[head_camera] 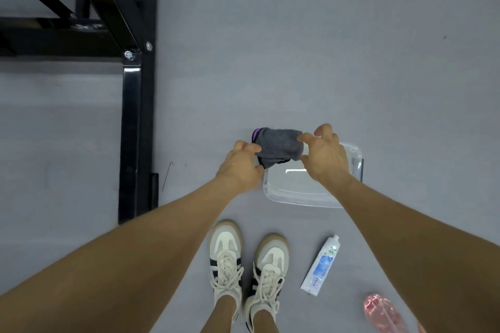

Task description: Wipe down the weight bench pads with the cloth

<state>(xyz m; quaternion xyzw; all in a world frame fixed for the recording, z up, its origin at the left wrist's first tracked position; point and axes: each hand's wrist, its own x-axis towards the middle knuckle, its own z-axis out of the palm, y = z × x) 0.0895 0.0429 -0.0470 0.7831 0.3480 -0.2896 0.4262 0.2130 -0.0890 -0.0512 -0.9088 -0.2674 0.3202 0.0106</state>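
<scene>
We pinch the bunched grey cloth with purple trim [278,147] between left hand [241,167] and right hand [326,158], its length running hand to hand; the black steel bench frame [135,105] lies well left, nearer our left hand.

Pink object [384,313] — blurred, cut off at the bottom edge.

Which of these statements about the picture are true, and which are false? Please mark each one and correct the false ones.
1. Both hands hold the grey cloth. True: the left hand and the right hand each pinch one end.
2. The cloth lies flat on the floor. False: it is held up above the clear plastic tub.
3. A tube lies on the floor beside the shoes. True.
4. The black metal frame is to the person's right. False: it is on the left.
5. The cloth is touching a bench pad. False: no pad is in view.
</scene>
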